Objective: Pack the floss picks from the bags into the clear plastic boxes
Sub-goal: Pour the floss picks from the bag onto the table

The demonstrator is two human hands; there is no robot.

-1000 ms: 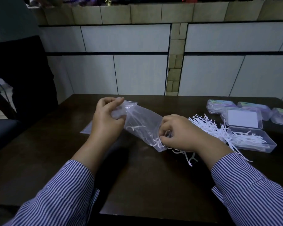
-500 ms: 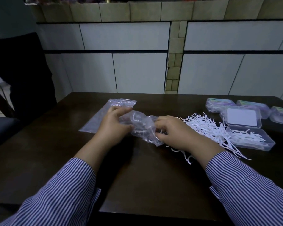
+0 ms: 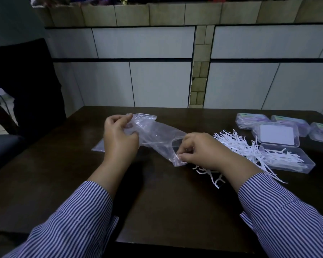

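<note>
Nearest the camera, two striped sleeves (image 3: 69, 226) reach forward over the dark worktop (image 3: 157, 202). The left hand (image 3: 119, 140) has its grip closed on one end of a clear plastic bag (image 3: 157, 138), fingers and thumb curled round the crumpled film, lifted a little above the worktop. The right hand (image 3: 203, 151) pinches the bag's other, lower end between thumb and fingertips, so the bag stretches slanting between the two hands, higher on the left. Whether any picks are left inside the bag cannot be told.

Just under and beside the right wrist lie a few loose floss picks (image 3: 211, 174) on the worktop. To the right, a larger heap of white floss picks (image 3: 237, 146) spreads across the surface and reaches into an open clear plastic box (image 3: 295, 165), which holds several picks. Its lid (image 3: 277, 135) stands hinged behind it, showing a white label.

Behind the left hand, a second flat bag (image 3: 98, 147) lies on the worktop, mostly hidden. Farther right, three closed boxes (image 3: 250, 120) sit in a row near the far edge. Beyond the worktop rises a tiled wall (image 3: 157, 81); at far left stands a person in dark clothes (image 3: 26, 81).
</note>
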